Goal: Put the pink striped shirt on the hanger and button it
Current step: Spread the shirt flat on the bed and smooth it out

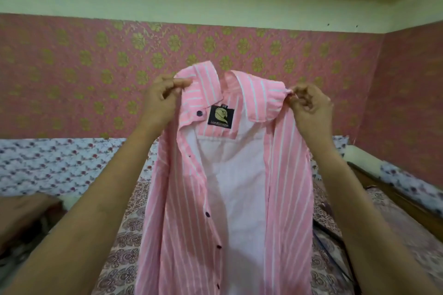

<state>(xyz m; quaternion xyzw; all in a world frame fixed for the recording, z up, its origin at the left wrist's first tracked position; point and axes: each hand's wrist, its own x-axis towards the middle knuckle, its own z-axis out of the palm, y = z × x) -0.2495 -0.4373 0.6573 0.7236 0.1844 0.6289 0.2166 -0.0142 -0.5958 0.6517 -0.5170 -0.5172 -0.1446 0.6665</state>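
Observation:
The pink striped shirt [182,199] hangs open in front of me, its pale inside and a black neck label [220,116] facing me. Dark buttons run down its left front edge, all undone. My left hand [163,100] pinches the shirt at the left collar and shoulder. My right hand [309,108] pinches the right collar edge at the same height. Both hands hold the shirt up in the air above the bed. No hanger is clearly visible; a dark thin object [328,244] lies on the bed at the right, partly hidden by my right arm.
A bed with a patterned brown and cream sheet [124,254] lies below the shirt. A floral blue and white cover [60,165] runs along the back. Pink wallpaper with gold flowers [96,67] covers the walls. A wooden bed edge [395,199] runs at the right.

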